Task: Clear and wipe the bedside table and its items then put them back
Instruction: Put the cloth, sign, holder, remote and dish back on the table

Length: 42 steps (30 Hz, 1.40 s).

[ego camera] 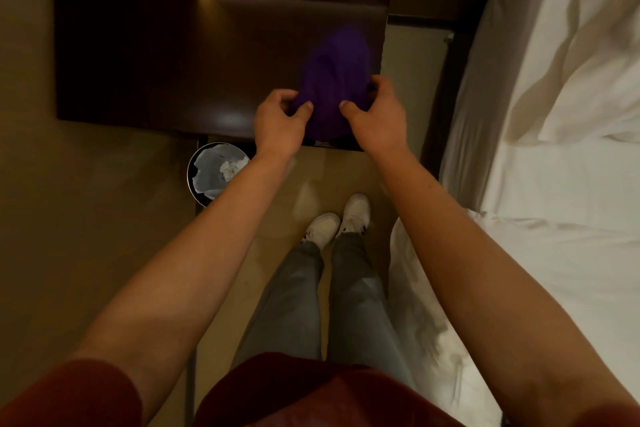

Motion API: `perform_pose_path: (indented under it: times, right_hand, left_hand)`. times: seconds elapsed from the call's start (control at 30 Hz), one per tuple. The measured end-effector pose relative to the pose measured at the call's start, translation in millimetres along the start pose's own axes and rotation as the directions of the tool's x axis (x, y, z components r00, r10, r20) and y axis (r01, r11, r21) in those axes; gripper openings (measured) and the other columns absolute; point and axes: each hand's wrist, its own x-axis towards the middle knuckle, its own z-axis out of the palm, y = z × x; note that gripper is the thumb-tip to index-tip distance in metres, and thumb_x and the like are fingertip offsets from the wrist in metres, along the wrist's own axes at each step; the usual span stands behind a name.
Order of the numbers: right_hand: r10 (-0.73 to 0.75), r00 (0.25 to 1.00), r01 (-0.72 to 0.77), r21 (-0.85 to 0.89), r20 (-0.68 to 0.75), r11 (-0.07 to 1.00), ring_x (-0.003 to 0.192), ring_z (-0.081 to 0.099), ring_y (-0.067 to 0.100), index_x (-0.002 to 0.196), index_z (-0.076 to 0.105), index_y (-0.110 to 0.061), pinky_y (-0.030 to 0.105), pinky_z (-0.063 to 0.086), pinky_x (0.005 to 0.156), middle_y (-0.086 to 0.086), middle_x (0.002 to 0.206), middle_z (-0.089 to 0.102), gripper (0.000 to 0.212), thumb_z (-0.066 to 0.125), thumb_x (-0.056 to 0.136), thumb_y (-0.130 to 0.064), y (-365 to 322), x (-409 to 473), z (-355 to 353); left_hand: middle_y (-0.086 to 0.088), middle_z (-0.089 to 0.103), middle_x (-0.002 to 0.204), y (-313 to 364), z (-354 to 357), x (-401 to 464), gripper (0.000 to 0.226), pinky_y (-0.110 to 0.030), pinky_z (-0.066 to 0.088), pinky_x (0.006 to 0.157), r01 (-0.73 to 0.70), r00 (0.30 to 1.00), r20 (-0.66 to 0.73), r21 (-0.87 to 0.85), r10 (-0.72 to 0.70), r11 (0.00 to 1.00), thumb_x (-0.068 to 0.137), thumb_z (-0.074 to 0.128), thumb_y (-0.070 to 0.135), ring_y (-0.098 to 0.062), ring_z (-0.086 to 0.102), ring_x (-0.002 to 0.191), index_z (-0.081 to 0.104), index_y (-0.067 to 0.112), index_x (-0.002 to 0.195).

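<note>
Dark glossy wood tabletop (145,80). Soft matt purple cloth (332,87). Shiny metal-rimmed bin (192,184) with thin plastic liner. White matt rumpled bed (554,114) linen.

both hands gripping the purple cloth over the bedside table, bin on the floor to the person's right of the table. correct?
One thing is off: the bin sits on the floor to the person's left, by the near-left corner of the bedside table, not the right. The head view shows it. The rest holds: the left hand and right hand both grip the purple cloth over the table.
</note>
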Motion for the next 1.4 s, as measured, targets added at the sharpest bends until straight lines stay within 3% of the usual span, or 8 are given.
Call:
perform_pose_path:
  times: [0.2,0.37,0.57,0.83,1.07,1.2,1.3,1.4]
  right_hand:
    - [0.058,0.998,-0.058,-0.074,0.0,0.996,0.12,0.064,0.023,0.153,0.038,-0.014,0.043,0.058,0.094,0.008,0.139,0.061,0.073,0.07,0.094,-0.044,6.0,-5.0,-7.8]
    - [0.084,0.992,-0.09,-0.06,-0.096,0.994,0.123,0.061,0.024,0.154,0.036,-0.014,0.045,0.055,0.099,0.01,0.148,0.052,0.075,0.065,0.095,-0.05,7.7,-26.4,-13.2]
    - [0.052,0.972,-0.065,-0.052,-0.231,0.997,0.114,0.064,0.024,0.152,0.039,-0.016,0.045,0.056,0.096,0.007,0.152,0.044,0.067,0.066,0.094,-0.037,22.3,-71.8,-42.9]
    - [0.267,0.837,-0.214,0.164,-0.477,0.963,0.121,0.06,0.019,0.15,0.043,-0.022,0.044,0.053,0.103,0.002,0.148,0.05,0.067,0.067,0.09,-0.041,68.7,-176.1,-93.3]
    - [0.498,0.664,-0.32,0.391,-0.558,0.863,0.101,0.064,0.009,0.148,0.045,-0.023,0.028,0.052,0.087,-0.002,0.144,0.055,0.063,0.07,0.092,-0.035,137.5,-287.5,-114.1]
    - [0.624,0.56,-0.364,0.515,-0.545,0.776,0.087,0.062,0.0,0.149,0.047,-0.022,0.019,0.046,0.077,-0.003,0.142,0.057,0.063,0.071,0.092,-0.035,175.8,-340.8,-104.6]
    - [0.694,0.496,-0.368,0.597,-0.523,0.713,0.085,0.06,-0.002,0.149,0.046,-0.024,0.013,0.044,0.071,-0.004,0.142,0.056,0.061,0.07,0.094,-0.036,202.6,-379.6,-89.2]
    - [0.77,0.412,-0.342,0.701,-0.487,0.626,0.089,0.062,0.002,0.148,0.048,-0.026,0.026,0.057,0.08,-0.006,0.141,0.056,0.058,0.07,0.094,-0.037,226.9,-416.2,-73.9]
  left_hand:
    - [0.002,0.064,0.108,6.2,-3.2,0.2,0.036,-0.036,0.057,0.088,-0.07,0.997,0.027,0.211,0.066,0.975,0.089,0.074,0.039,-0.015,0.064,0.099,0.065,0.019,0.118]
    - [-0.001,0.051,0.132,12.0,-9.7,-10.9,0.045,-0.038,0.045,0.105,-0.219,0.972,-0.02,0.311,0.236,0.925,0.087,0.07,0.047,-0.02,0.048,0.125,0.059,0.025,0.125]
    - [0.004,0.049,0.136,32.9,-6.8,-48.6,0.038,-0.04,0.044,0.107,-0.463,0.882,0.055,0.278,0.468,0.841,0.09,0.065,0.047,-0.016,0.043,0.13,0.06,0.028,0.123]
    - [0.0,0.052,0.136,52.4,20.0,-128.4,0.031,-0.011,0.029,0.103,-0.738,0.666,0.355,0.179,0.656,0.651,0.095,0.062,0.04,-0.014,0.044,0.128,0.064,0.024,0.122]
    - [-0.006,0.056,0.13,44.6,73.7,-194.6,0.026,-0.004,0.023,0.1,-0.888,0.383,0.674,0.079,0.632,0.454,0.093,0.065,0.021,-0.023,0.051,0.123,0.067,0.018,0.12]
    - [-0.006,0.058,0.128,38.6,111.5,-230.5,0.031,-0.006,0.024,0.099,-0.946,0.194,0.799,-0.002,0.569,0.325,0.092,0.063,0.017,-0.025,0.051,0.122,0.066,0.018,0.123]
    - [-0.003,0.058,0.129,33.8,138.4,-259.1,0.033,-0.017,0.031,0.099,-0.96,0.108,0.852,-0.045,0.512,0.276,0.092,0.063,0.02,-0.024,0.049,0.124,0.064,0.021,0.125]
    - [0.0,0.058,0.135,26.9,163.0,-285.0,0.039,-0.021,0.033,0.102,-0.972,0.033,0.892,-0.078,0.452,0.223,0.093,0.064,0.024,-0.021,0.048,0.126,0.059,0.023,0.132]
